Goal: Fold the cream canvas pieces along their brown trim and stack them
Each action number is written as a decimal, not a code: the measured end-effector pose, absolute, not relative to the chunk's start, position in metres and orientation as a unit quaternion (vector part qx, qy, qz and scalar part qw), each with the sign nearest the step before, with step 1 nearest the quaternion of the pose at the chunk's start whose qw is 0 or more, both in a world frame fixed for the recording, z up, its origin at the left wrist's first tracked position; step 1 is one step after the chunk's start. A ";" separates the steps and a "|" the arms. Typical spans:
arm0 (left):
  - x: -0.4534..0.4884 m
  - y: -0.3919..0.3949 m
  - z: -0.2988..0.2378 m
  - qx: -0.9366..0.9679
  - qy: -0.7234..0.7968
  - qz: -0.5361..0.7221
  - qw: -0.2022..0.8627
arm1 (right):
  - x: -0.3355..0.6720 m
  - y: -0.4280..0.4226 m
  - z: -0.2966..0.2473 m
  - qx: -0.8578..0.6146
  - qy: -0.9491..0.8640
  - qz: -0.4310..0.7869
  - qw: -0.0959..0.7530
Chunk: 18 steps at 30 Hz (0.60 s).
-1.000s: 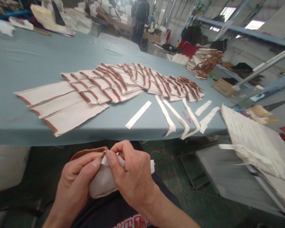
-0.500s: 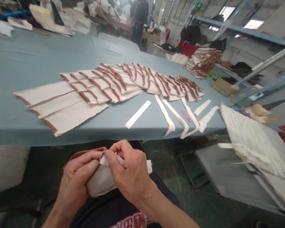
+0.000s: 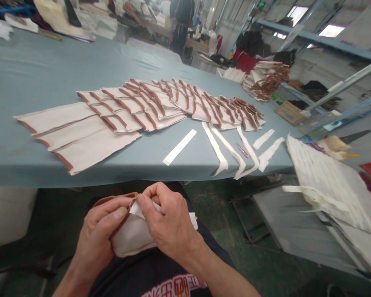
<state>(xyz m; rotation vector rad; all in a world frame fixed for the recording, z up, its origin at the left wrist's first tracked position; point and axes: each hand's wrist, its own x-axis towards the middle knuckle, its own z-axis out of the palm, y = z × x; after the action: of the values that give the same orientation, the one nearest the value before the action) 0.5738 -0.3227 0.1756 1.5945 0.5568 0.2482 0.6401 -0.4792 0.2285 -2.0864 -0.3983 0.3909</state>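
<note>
Both my hands are in my lap, below the table edge. My left hand (image 3: 100, 235) is wrapped round a cream fabric piece with a brown edge (image 3: 131, 237), thumb pressed on its top. My right hand (image 3: 168, 222) pinches the white strip at the piece's upper edge, right by my left thumb. On the blue-grey table (image 3: 49, 70) lies a fanned row of the same cream, brown-edged pieces (image 3: 148, 105). White strips (image 3: 179, 147) lie near the front edge.
A small pink tool (image 3: 243, 151) lies among the strips (image 3: 228, 152) on the right. A stack of cream sheets (image 3: 330, 181) sits on a low stand at the right. More stacked pieces (image 3: 264, 80) stand at the far table end. A person (image 3: 182, 20) stands far back.
My hands have kept their grip on the piece and shifted slightly left and down in view. The table's contents have not moved.
</note>
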 end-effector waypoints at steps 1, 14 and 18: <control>0.572 -0.324 0.176 0.694 0.245 0.103 0.669 | 0.640 -0.479 0.228 -0.851 -0.160 0.160 0.474; 0.569 -0.322 0.159 0.693 0.223 0.086 0.681 | 0.635 -0.479 0.221 -0.845 -0.145 0.158 0.489; 0.568 -0.325 0.159 0.725 0.211 0.107 0.647 | 0.635 -0.479 0.220 -0.833 -0.135 0.175 0.507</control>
<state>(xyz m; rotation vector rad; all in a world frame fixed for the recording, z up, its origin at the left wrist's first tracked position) 0.5684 -0.3247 0.1592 1.6486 0.4797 0.2426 0.6355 -0.4793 0.2196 -2.0096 -0.3248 0.4232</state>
